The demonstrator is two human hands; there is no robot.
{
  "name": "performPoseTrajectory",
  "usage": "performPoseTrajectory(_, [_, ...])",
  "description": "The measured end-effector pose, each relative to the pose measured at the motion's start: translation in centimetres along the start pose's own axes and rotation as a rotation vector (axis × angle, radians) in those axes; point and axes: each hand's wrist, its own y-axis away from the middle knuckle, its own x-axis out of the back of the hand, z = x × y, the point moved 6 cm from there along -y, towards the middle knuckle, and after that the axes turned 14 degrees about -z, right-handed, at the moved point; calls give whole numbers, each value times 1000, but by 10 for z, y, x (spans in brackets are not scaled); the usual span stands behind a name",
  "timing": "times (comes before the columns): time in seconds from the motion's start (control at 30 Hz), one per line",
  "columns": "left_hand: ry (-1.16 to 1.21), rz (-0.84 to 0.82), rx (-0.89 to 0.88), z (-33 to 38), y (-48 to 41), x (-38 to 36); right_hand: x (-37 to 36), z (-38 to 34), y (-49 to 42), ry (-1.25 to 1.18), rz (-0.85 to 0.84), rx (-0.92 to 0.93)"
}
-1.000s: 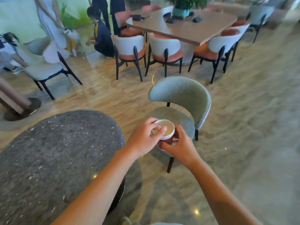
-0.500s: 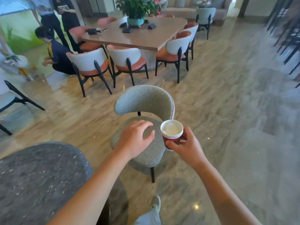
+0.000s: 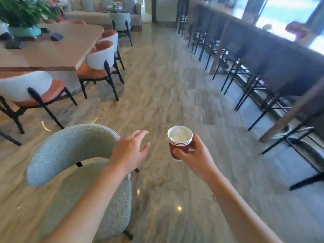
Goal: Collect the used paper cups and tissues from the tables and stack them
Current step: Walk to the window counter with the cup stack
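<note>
Now right hand [image 3: 196,155] pinches cup stack [image 3: 179,142] low on wall; left hand [image 3: 129,151] loose, empty. Light, crushable paper: hold mid-wall, gently.

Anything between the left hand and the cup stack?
Nothing. In the head view the gap between the left hand and the stacked paper cups, gripped by the right hand, shows only marble floor beneath.

Head cam, fwd-down, close over hands.
</note>
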Motion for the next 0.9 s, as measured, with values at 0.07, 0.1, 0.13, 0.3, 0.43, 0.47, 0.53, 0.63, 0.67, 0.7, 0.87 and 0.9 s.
performPoseTrajectory(0.07, [12, -35, -80, 25, -43, -9, 41, 12, -5, -17, 105, -27])
performPoseTrajectory(0.1, [15, -50, -116, 38, -64, -15, 61, 19, -8, -33, 154, -39])
performPoseTrajectory(0.13, [17, -60, -150, 51, -84, -22, 80, 26, -10, -47, 202, -49])
performPoseTrajectory(0.3, [-11, -117, -275, 116, -174, -55, 168, 60, -33, -88, 366, -61])
performPoseTrajectory(0.43, [-80, -149, -360, 164, -239, -62, 236, 73, -60, -128, 470, -46])
performPoseTrajectory(0.47, [-90, -151, -372, 175, -255, -61, 251, 73, -67, -132, 481, -44])
performPoseTrajectory(0.53, [-99, -132, -388, 197, -286, -57, 279, 69, -82, -128, 482, -18])
performPoseTrajectory(0.63, [-55, -103, -431, 231, -326, -52, 317, 64, -99, -111, 516, 2])
performPoseTrajectory(0.67, [-39, -108, -449, 242, -337, -53, 329, 62, -101, -110, 538, 6])
performPoseTrajectory(0.7, [-33, -116, -471, 253, -348, -54, 340, 62, -103, -109, 563, 7])
performPoseTrajectory(0.87, [-59, -174, -606, 308, -411, -81, 403, 78, -100, -78, 695, -53])
performPoseTrajectory(0.9, [-57, -180, -639, 320, -423, -87, 416, 83, -99, -72, 734, -69])
